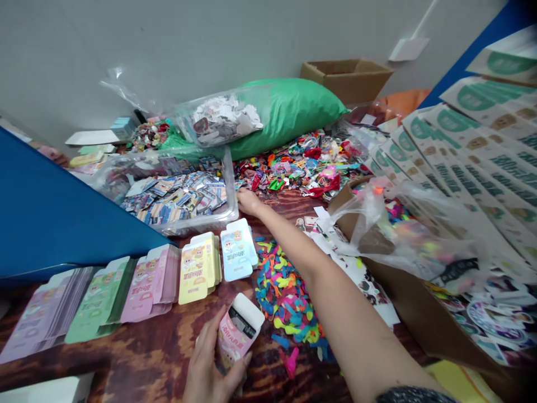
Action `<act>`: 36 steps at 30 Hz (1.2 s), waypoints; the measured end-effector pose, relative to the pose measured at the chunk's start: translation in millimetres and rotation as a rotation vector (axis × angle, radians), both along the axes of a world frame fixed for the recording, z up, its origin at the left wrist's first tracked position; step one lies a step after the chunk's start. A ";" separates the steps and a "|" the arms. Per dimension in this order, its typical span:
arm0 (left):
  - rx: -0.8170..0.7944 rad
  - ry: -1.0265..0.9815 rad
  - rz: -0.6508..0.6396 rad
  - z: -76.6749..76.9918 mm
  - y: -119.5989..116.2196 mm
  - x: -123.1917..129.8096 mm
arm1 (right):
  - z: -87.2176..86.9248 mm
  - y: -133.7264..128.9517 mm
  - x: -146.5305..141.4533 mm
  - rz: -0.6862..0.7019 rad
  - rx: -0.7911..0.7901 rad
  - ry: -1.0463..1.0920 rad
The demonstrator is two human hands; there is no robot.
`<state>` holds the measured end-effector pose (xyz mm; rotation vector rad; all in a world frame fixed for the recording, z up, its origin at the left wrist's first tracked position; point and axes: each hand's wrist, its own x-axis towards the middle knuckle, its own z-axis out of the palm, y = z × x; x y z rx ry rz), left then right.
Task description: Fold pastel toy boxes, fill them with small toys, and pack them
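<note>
My left hand [210, 358] is closed around a small pink cardboard box [235, 336] near the front of the table. The box's top flap stands up, and something dark lies inside its mouth. Stretched far forward, my right hand [249, 202] is at the near edge of a heap of small colourful toys [289, 168], beside the right wall of a clear plastic bin [231, 184] holding many small printed packets [184, 193]. Its fingertips are too small and partly hidden to show a hold. Below my right forearm lies a pile of bright deflated balloons [289, 296].
Flat folded boxes stand in rows: purple [42, 313], green [98, 302], pink [146, 280], yellow [197, 266] and blue [238, 249]. A green sack [293, 112] lies behind. An open carton [394, 291] with plastic bags flanks the right side; a blue partition [62, 207] borders the left.
</note>
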<state>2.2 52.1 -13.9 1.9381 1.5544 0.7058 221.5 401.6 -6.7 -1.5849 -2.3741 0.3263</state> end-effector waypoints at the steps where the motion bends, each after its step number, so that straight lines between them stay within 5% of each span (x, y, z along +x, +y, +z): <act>1: 0.001 -0.004 -0.005 1.5 0.4 0.8 | -1.8 0.1 -6.3 -0.019 -0.022 -0.008; 8: 0.022 -0.028 0.040 9.2 -2.6 8.1 | -3.8 -16.3 -6.2 -0.062 -0.067 -0.037; 15: 0.048 -0.074 0.055 16.9 -1.6 11.8 | 23.2 -57.4 20.9 -0.043 -0.001 -0.003; 20: 0.093 -0.125 0.172 22.4 3.6 10.8 | 60.9 -142.2 23.9 -0.093 0.107 0.278; 23: 0.151 -0.130 0.195 21.5 4.1 11.3 | 85.2 -212.4 8.2 0.094 0.140 0.511; 27: 0.221 -0.133 0.191 20.8 -1.6 14.4 | 97.0 -283.4 -20.0 0.286 0.166 0.417; 36: 0.269 -0.154 0.082 31.3 -28.1 1.6 | 88.5 -326.6 -16.0 0.356 0.147 0.476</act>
